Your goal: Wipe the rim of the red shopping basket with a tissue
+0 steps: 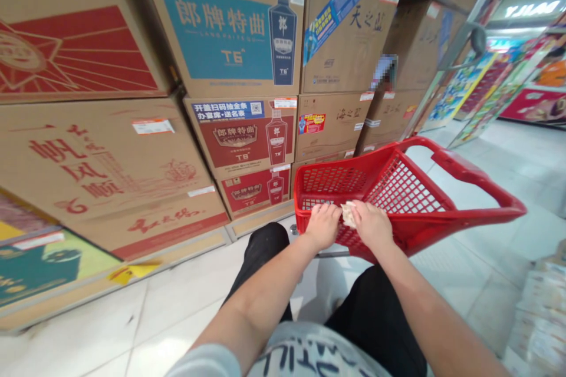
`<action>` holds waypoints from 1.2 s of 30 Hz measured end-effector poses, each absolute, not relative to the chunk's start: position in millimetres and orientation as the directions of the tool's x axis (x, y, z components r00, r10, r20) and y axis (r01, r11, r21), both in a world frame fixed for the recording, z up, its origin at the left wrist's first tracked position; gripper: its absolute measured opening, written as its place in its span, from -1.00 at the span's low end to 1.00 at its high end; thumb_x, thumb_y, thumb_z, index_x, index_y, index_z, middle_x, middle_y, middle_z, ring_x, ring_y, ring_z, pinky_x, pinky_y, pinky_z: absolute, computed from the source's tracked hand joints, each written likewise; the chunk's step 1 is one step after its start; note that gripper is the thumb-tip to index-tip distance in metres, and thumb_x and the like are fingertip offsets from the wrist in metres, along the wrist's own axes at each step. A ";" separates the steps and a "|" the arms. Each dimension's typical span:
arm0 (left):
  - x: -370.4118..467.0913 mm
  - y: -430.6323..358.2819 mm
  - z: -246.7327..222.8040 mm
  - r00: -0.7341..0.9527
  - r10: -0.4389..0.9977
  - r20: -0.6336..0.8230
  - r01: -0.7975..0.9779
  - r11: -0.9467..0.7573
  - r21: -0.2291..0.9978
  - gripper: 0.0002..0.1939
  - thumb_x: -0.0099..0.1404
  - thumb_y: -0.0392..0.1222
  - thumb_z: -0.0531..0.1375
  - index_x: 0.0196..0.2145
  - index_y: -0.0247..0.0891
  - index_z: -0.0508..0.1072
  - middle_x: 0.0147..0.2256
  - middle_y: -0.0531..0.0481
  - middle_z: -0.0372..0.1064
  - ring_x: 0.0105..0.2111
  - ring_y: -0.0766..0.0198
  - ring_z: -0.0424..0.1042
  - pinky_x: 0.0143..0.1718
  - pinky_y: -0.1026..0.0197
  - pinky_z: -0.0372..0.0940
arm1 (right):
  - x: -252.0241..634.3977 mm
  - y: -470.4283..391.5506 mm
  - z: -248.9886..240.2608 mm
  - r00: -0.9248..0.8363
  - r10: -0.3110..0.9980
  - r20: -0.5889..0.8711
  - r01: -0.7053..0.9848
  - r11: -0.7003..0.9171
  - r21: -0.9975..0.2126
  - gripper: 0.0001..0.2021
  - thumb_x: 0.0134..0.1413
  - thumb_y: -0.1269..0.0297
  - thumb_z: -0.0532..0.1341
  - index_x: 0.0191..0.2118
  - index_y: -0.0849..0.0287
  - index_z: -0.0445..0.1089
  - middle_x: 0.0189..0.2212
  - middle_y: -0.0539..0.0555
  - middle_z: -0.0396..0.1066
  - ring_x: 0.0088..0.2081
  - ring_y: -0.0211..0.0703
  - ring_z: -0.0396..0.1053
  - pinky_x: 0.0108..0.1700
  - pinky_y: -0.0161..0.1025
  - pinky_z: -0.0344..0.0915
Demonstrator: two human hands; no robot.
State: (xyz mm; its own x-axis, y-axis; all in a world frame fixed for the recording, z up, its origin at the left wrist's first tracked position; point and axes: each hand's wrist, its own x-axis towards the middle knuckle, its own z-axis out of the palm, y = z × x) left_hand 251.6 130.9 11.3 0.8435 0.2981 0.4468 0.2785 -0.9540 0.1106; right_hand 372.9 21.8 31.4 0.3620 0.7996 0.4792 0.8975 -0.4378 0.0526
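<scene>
In front of my knees stands a red plastic shopping cart (409,182) with perforated walls and a looped handle on the right. My left hand (323,225) rests with its fingers curled over the near rim of the basket. Just beside it, my right hand (371,224) is closed on a crumpled whitish cloth (349,215), pressed against the same rim. Part of the cloth is hidden under the fingers. The two hands are close together, with the cloth between them.
Stacked cardboard cartons (230,35) line the left and far side on a low wooden base (247,221). A yellow tag (132,273) hangs low at the left. White floor tiles (481,271) run to the right. Wrapped goods (542,312) sit at the lower right edge.
</scene>
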 end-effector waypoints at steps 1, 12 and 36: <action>252.7 129.8 11.0 0.844 0.298 0.446 0.276 -0.954 0.114 -0.74 0.24 -0.24 0.08 -0.09 -0.24 0.26 -0.16 -0.06 0.29 -0.11 0.13 0.20 -0.02 0.02 0.05 | 373.4 23.8 32.4 0.418 0.773 0.476 0.869 -0.493 0.037 -0.66 0.30 0.17 -0.09 -0.04 0.18 0.33 -0.31 0.12 0.41 -0.29 -0.10 0.30 -0.20 -0.18 0.05; 247.7 130.2 6.2 0.834 0.281 0.474 0.248 -0.960 0.133 -0.66 0.24 -0.24 0.09 -0.01 -0.23 0.22 -0.11 -0.06 0.29 -0.08 0.13 0.20 0.03 0.01 0.02 | 376.5 29.4 41.1 0.475 0.807 0.350 0.844 -0.530 0.077 -0.62 0.30 0.11 -0.11 -0.26 0.18 0.36 -0.42 0.09 0.40 -0.40 -0.16 0.33 -0.34 -0.24 0.04; 238.1 130.4 4.3 0.838 0.282 0.467 0.275 -0.958 0.086 -0.72 0.25 -0.24 0.07 -0.07 -0.24 0.25 -0.15 -0.05 0.29 -0.10 0.14 0.20 0.03 0.02 0.04 | 362.0 30.2 42.1 0.364 0.851 0.378 0.914 -0.405 0.031 -0.65 0.29 0.10 -0.10 -0.25 0.16 0.35 -0.35 0.10 0.42 -0.32 -0.13 0.37 -0.27 -0.24 0.10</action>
